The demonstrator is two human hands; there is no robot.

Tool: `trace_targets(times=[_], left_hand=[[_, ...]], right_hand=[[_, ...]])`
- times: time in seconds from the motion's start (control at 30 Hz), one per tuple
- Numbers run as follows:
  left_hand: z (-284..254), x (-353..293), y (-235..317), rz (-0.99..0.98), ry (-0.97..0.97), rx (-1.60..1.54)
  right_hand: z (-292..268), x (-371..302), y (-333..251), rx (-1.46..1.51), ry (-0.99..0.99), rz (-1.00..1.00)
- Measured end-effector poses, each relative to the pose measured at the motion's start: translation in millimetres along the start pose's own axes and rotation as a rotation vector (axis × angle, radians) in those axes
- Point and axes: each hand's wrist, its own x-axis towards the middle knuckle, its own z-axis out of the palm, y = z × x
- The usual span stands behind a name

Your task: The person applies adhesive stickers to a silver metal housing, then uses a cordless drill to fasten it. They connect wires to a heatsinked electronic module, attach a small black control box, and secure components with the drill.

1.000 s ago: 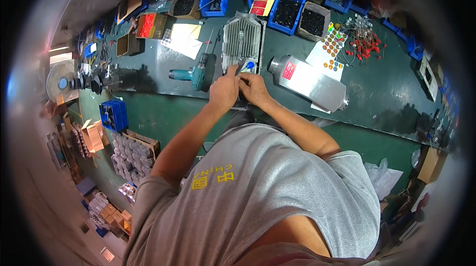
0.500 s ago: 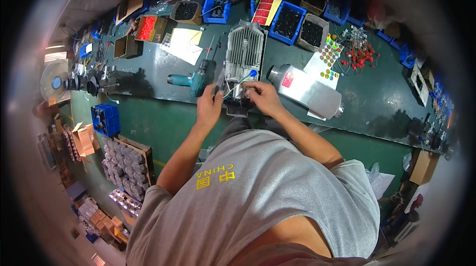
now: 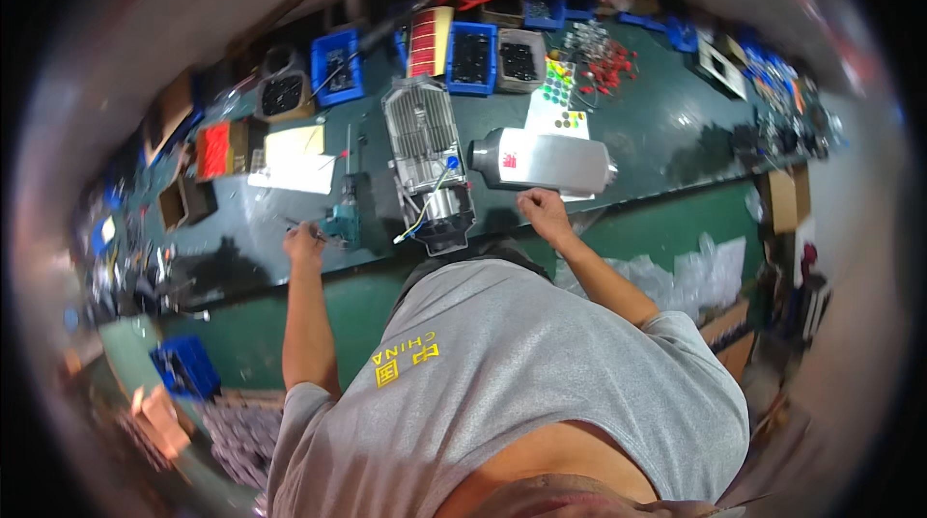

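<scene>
Working this close to the front edge of the surface (image 3: 661, 122), I'd watch the finned metal housing (image 3: 422, 122) first. It's lying about midway along that edge, with its dark end piece (image 3: 449, 233) nearest the person. The loose wire (image 3: 419, 219) trails off its left side with a white plug (image 3: 399, 239) at the tip, so imo keep that clear of anything that could snag or pinch it.

Left hand (image 3: 305, 240) is just left of the power drill (image 3: 343, 221), also near the front edge. Fingers are bent in and a thin dark thing (image 3: 292, 222) shows at the tips, but it's blurry, so can't tell if it's gripped. Right hand (image 3: 547, 214) is by the silver cover (image 3: 546, 153), on its front-edge side, fingers curled, palm hidden; no idea if anything's in there. Neither hand is on the housing.

Best bet: lift tools straight up instead of dragging them, and steady the housing with a free palm.
</scene>
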Motion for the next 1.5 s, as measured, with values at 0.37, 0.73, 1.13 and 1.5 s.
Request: trace_targets(times=[0.37,0.73,1.13,1.5], left_hand=[[-68,160,4,-0.092,-0.100,-0.145],[58,-58,-22,0.498,-0.541,0.407],[77,-134,-59,0.555,-0.860,0.603],[129,-205,-23,0.971,-0.484,0.523]], right_hand=[[-11,-163,182,-0.298,-0.037,0.462],[37,-80,134,-0.175,0.046,0.074],[41,-49,41,-0.255,-0.117,-0.031],[-48,-67,186,-0.356,0.007,0.211]])
